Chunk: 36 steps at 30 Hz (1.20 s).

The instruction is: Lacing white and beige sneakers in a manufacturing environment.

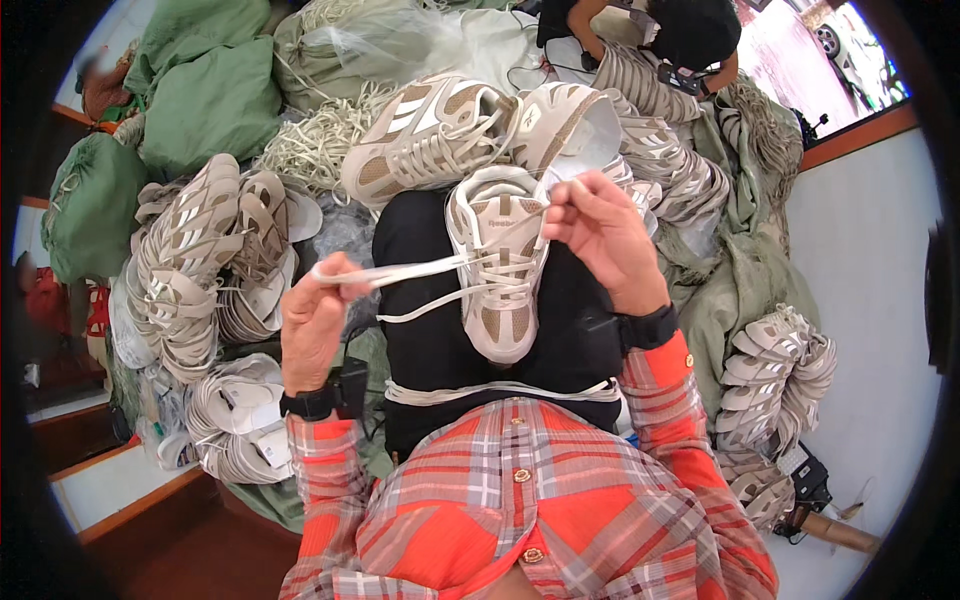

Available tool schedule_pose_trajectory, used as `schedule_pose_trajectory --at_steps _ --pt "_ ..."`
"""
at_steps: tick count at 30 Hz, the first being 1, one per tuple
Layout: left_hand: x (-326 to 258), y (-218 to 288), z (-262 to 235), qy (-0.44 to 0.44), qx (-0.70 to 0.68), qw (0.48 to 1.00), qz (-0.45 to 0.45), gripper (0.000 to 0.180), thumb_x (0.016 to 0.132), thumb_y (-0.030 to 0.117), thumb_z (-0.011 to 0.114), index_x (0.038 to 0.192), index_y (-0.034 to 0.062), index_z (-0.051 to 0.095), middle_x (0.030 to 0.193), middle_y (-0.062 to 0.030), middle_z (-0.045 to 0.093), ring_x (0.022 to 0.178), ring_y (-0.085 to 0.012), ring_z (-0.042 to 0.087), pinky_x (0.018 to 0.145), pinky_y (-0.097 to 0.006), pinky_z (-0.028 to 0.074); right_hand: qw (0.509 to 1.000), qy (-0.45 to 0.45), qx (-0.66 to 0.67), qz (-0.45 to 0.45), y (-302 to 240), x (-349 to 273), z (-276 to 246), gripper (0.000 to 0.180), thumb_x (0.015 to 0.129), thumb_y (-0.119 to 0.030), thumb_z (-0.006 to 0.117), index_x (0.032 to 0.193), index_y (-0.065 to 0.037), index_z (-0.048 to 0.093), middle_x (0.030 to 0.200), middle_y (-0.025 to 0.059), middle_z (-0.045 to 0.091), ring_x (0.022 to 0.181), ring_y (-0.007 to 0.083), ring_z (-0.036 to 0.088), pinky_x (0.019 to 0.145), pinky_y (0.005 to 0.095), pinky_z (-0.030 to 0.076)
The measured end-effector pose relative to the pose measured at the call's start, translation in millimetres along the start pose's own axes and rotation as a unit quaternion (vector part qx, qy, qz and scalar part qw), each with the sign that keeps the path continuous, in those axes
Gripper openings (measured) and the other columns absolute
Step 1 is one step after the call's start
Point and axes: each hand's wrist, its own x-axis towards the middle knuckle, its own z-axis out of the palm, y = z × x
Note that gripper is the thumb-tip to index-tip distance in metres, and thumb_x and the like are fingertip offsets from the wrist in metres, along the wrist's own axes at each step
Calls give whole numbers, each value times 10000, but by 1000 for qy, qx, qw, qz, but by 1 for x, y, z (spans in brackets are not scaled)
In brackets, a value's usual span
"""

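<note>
A beige and brown sneaker (pixel 503 335) rests on my lap, toe toward me, with white lacing across its lower eyelets. To its left, my left hand (pixel 322 315) pinches a white shoelace (pixel 420 269), which runs in a looped, taut stretch to the shoe. Another lace end (pixel 425 308) lies loose over my black trouser leg. My right hand (pixel 608 235) is closed in a pinch at the right edge of the shoe's collar. What sits between those fingertips is too small to make out.
Beyond my knees lie another laced sneaker (pixel 425 140) and a heap of loose laces (pixel 320 145). Stacked shoe uppers (pixel 185 275) are at the left, more (pixel 770 375) at the right. Green sacks (pixel 215 100) stand behind. A co-worker's arm (pixel 588 25) shows at the far side.
</note>
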Motion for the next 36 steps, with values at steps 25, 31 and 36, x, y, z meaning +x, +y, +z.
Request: schedule_pose_trajectory --at_steps 25,31,36 --pt "70 -68 124 -129 532 830 103 99 851 117 587 924 54 608 848 -118 613 821 -319 609 686 -407 480 533 59 -804 -258 37 -33 -26 105 691 -21 572 771 -90 577 798 72 510 827 269 482 722 367 364" --pt "71 -74 131 -108 483 867 57 122 847 116 588 914 43 660 834 -131 615 784 -336 608 672 -407 481 470 51 -847 -242 38 -29 -6 88 664 -73 594 751 -68 585 790 94 531 827 268 488 730 374 356" --pt "75 -77 124 -110 457 882 27 136 838 90 573 923 41 667 852 -126 613 799 -322 610 678 -411 478 515 56 -826 -225 40 -27 -12 170 658 -4 575 823 -27 543 763 127 551 792 298 518 720 391 387"
